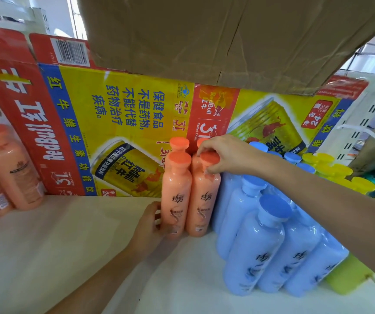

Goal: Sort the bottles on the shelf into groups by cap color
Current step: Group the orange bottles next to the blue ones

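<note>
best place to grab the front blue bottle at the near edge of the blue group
Take the front blue bottle by its narrow neck under the wide cap, fingers coming from above and the left. Other blue bottles crowd its right side and back, so the body offers little room.

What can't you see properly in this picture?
Head view only:
- Back orange bottles: hidden behind the front pair.
- Front-right orange bottle's cap: partly covered by the right hand.
- Yellow bottle: mostly behind the blue bottles.
- Left orange bottles: blurred, cut by the edge.
</note>
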Available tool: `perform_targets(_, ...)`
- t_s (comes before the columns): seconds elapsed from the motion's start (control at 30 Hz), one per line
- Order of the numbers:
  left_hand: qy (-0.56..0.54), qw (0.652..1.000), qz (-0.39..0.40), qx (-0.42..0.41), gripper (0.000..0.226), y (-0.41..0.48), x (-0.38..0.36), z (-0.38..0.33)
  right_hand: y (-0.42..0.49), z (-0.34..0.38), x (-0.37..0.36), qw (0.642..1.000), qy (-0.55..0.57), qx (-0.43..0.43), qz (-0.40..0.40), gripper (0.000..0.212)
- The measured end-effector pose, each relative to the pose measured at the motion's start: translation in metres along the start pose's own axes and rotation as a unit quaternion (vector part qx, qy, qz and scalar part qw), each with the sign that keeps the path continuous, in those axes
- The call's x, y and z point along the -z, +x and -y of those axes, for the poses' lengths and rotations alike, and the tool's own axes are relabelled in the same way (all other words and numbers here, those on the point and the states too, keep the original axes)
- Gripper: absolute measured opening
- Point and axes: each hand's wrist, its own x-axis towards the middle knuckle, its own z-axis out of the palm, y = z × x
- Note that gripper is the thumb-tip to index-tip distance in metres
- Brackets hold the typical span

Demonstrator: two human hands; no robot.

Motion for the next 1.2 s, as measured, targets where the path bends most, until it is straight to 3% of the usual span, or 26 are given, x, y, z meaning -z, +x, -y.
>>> perform_targets(0.7,-0.017,1.000,-0.001,-0.010,0.069,0.0062,-0.0030,0.0117,-0.0026,-0.0036,-0.0053,1.000,0.013,-0.009,-0.008,0.043)
perform_targets(1.2,0.001,0.999,0.033,-0.031,0.061,0.0078,-0.0034,0.0123,-0.0046,-0.0013,-0.0073,0.998,0.039,-0.033,-0.023,0.042)
